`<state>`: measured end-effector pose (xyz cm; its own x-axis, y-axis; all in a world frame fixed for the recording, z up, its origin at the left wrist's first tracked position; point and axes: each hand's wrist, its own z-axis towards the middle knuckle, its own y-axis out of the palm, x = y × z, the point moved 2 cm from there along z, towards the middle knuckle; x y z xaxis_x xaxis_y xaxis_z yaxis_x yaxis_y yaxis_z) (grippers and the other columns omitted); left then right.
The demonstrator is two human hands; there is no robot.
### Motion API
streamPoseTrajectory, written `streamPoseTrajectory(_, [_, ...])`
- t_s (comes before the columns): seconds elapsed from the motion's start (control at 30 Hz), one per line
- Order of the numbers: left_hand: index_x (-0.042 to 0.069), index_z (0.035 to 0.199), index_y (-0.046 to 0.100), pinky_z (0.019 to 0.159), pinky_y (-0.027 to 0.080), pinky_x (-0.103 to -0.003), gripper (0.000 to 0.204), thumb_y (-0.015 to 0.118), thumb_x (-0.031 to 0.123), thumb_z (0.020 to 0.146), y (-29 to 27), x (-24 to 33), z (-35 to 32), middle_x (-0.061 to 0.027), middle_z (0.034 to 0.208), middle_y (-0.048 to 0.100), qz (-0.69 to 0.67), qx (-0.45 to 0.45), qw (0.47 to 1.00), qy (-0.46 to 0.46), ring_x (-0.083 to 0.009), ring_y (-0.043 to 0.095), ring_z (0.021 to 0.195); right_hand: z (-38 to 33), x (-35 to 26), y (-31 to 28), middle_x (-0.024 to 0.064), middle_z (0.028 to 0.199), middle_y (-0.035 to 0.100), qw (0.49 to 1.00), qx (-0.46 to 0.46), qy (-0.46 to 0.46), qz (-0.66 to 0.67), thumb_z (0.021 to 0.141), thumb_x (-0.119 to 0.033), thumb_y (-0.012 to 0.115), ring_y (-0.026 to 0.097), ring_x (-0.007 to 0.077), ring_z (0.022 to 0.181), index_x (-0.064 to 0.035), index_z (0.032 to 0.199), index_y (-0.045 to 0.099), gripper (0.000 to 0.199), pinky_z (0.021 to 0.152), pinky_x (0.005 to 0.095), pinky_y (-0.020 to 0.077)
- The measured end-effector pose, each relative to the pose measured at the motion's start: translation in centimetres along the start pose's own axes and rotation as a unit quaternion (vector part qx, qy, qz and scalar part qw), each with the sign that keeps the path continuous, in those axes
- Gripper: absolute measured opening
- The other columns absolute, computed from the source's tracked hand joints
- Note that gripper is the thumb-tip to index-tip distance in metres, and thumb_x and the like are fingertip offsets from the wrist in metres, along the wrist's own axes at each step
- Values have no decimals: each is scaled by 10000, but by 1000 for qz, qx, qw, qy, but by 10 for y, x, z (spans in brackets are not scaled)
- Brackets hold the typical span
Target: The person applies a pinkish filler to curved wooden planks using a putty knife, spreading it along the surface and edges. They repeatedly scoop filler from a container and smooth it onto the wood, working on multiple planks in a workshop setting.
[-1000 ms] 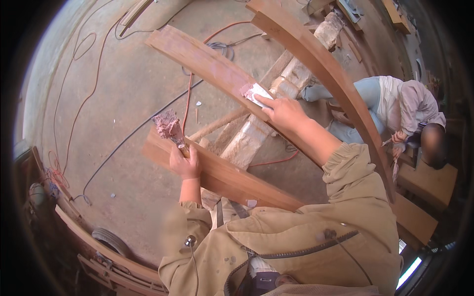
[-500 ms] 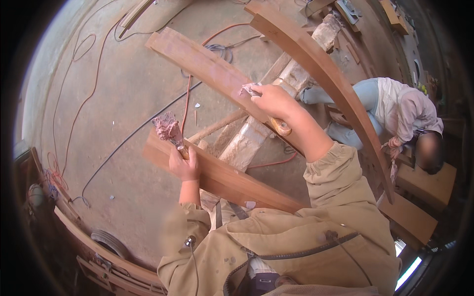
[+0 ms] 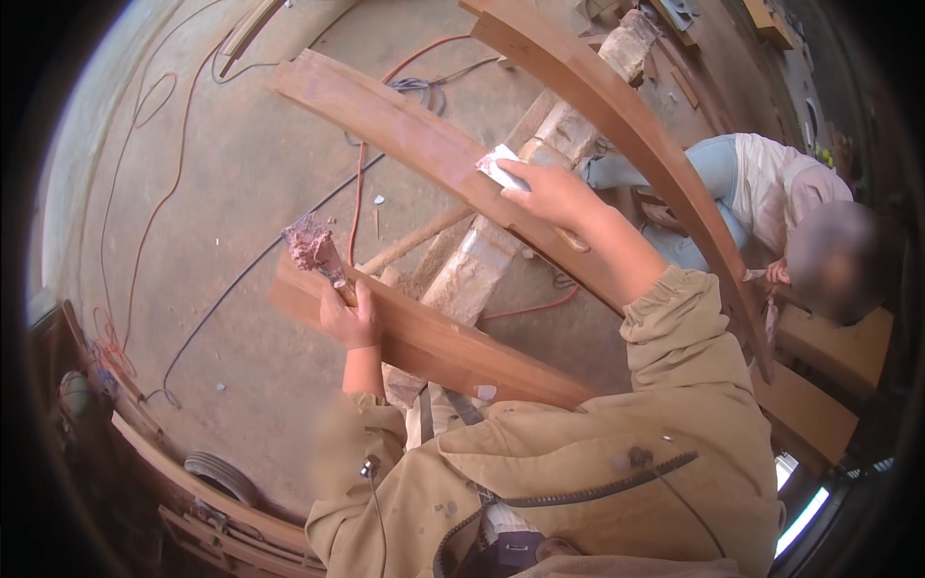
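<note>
In my left hand [image 3: 351, 316] is the handle of a putty knife [image 3: 330, 267], its blade loaded with a lump of pinkish putty [image 3: 310, 243]. That hand is over the nearer wooden board [image 3: 424, 332]. My right hand [image 3: 559, 199] grips a second putty knife [image 3: 503, 170], whose blade shows pale and lies at the surface of the middle wooden board [image 3: 385, 118]; pink putty clings to the blade's tip. Pinkish smears run along that middle board. A white patch marks the nearer board close to my jacket.
A curved wooden beam [image 3: 617, 116] stands to the right, with a co-worker [image 3: 785, 193] bent beside it, holding something pale. A rough, putty-stained timber support [image 3: 472, 260] runs beneath the boards. Cables and a red hose [image 3: 358, 193] cross the floor; a tyre [image 3: 220, 474] lies lower left.
My right hand has shifted slightly right and turned its knife, so the blade face now shows pale. My left hand has moved a little left. The co-worker's head has lifted.
</note>
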<state>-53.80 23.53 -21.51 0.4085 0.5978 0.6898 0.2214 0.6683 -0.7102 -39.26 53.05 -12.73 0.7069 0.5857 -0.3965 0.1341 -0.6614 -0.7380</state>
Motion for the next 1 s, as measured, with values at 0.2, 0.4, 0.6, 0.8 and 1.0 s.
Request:
streamPoseTrajectory(0.2, [15,901,548,601,432,-376,235,587,216,786,0,1,-1,-150,726,564,-23,-6,1000,-8,-309,554,666,-13,21,17,155,1051,609,996,-6,46,-80,837,-375,518,580,317,968,-331,1299,426,474,827,413,463])
streamPoseTrajectory(0.4, [20,932,550,625,440,-357,258,582,238,798,1,-3,-1,-129,754,575,-2,-19,1000,-10,-271,563,680,2,10,-6,111,1071,613,998,-1,6,-63,846,-309,488,571,295,1001,-267,1283,466,440,846,408,454])
streamPoseTrajectory(0.6, [22,852,545,579,424,-394,237,603,234,761,-2,4,-1,-161,725,561,-21,-5,1000,-17,-338,547,649,8,-24,-7,149,1053,614,996,-45,29,-76,830,-217,454,583,301,977,-141,1183,547,373,852,400,458])
streamPoseTrajectory(0.8, [18,851,541,580,425,-385,230,597,224,764,-2,4,1,-165,722,557,-2,-21,999,-33,-338,545,650,7,-2,-1,170,1079,595,977,-165,4,-134,811,-242,534,563,328,992,-132,1202,545,407,848,400,450])
streamPoseTrajectory(1.0, [20,928,539,625,433,-353,264,569,252,806,-1,3,1,-132,743,571,-22,-32,999,-30,-276,549,674,22,-17,-7,174,973,631,1000,-21,12,1,787,-192,524,602,315,928,-90,1018,630,274,800,391,482])
